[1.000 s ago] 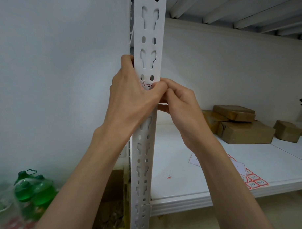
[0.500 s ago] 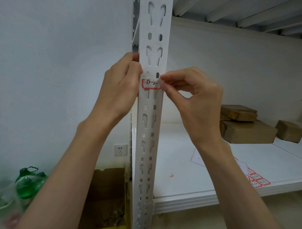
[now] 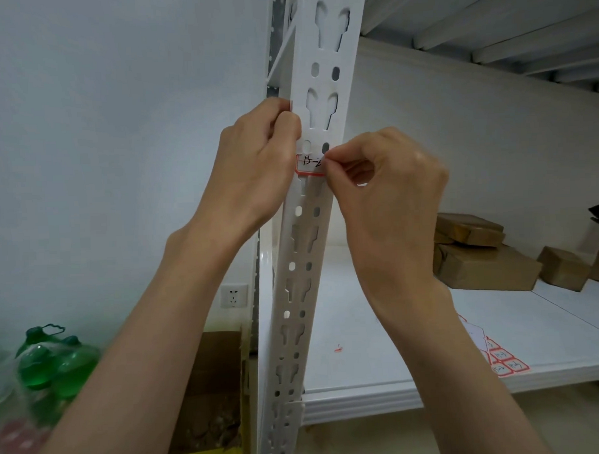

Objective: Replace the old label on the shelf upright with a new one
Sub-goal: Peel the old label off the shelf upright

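A white perforated shelf upright (image 3: 305, 247) rises through the middle of the view. A small white label (image 3: 309, 164) with a red border and handwritten marks sticks to its front at hand height. My left hand (image 3: 255, 167) wraps around the upright's left edge beside the label, its thumb near the label's left end. My right hand (image 3: 385, 190) pinches the label's right edge between thumb and forefinger. A sheet of red-bordered labels (image 3: 503, 362) lies on the white shelf board (image 3: 379, 326), partly hidden behind my right forearm.
Brown paper parcels (image 3: 479, 254) are stacked at the back right of the shelf. A small red scrap (image 3: 338, 348) lies on the board. Green bottles (image 3: 48, 364) and an open cardboard box (image 3: 215, 392) stand on the floor left of the upright, under a wall socket (image 3: 233, 296).
My hands have come apart, which uncovered the label. My right fingertips now pinch its right edge, and my left hand has slid onto the upright's left side.
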A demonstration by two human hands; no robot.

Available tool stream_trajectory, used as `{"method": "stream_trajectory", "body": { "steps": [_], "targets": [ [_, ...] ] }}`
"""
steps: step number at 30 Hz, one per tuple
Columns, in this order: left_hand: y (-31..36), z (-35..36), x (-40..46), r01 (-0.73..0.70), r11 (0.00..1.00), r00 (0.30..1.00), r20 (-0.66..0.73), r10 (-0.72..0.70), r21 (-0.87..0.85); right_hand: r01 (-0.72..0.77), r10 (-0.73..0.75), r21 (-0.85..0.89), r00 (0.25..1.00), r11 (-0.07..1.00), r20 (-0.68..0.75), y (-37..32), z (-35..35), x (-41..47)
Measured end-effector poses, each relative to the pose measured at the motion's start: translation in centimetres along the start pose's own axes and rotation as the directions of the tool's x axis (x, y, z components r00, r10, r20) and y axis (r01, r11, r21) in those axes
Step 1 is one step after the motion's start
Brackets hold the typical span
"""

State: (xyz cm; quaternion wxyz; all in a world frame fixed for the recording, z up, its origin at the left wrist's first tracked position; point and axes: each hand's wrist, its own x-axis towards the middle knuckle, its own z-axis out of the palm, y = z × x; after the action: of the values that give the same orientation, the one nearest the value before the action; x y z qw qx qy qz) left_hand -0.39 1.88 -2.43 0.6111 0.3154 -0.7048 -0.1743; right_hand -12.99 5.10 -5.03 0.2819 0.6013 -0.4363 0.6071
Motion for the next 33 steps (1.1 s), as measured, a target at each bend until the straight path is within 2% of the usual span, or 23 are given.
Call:
{"method": "stream_trajectory", "body": {
  "steps": [12,18,24,30,33],
  "targets": [
    [0.0,-0.1,0.1,-0.011,1.0,1.0,0.001,0.011,0.016,-0.059,0.06,-0.045,0.998,0.997,0.026,-0.6,0.7,-0.1],
    [0.0,-0.3,0.2,0.01,0.999,1.0,0.024,-0.011,0.039,-0.048,0.048,-0.022,0.999,0.999,0.008,-0.3,1.6,-0.4],
    [-0.2,-0.6,0.2,0.002,1.0,0.999,0.049,-0.004,0.029,-0.025,0.025,0.0,0.998,1.0,0.064,0.8,2.0,-0.5],
    [-0.5,-0.5,0.5,-0.009,0.999,0.998,0.056,0.008,0.033,0.062,-0.057,0.061,0.994,0.996,-0.089,1.4,1.5,-1.0],
    [-0.5,-0.5,0.5,-0.022,0.999,0.999,0.047,0.02,0.045,0.087,-0.079,0.066,0.99,0.994,-0.115,1.7,1.3,-1.2]
  ]
}}
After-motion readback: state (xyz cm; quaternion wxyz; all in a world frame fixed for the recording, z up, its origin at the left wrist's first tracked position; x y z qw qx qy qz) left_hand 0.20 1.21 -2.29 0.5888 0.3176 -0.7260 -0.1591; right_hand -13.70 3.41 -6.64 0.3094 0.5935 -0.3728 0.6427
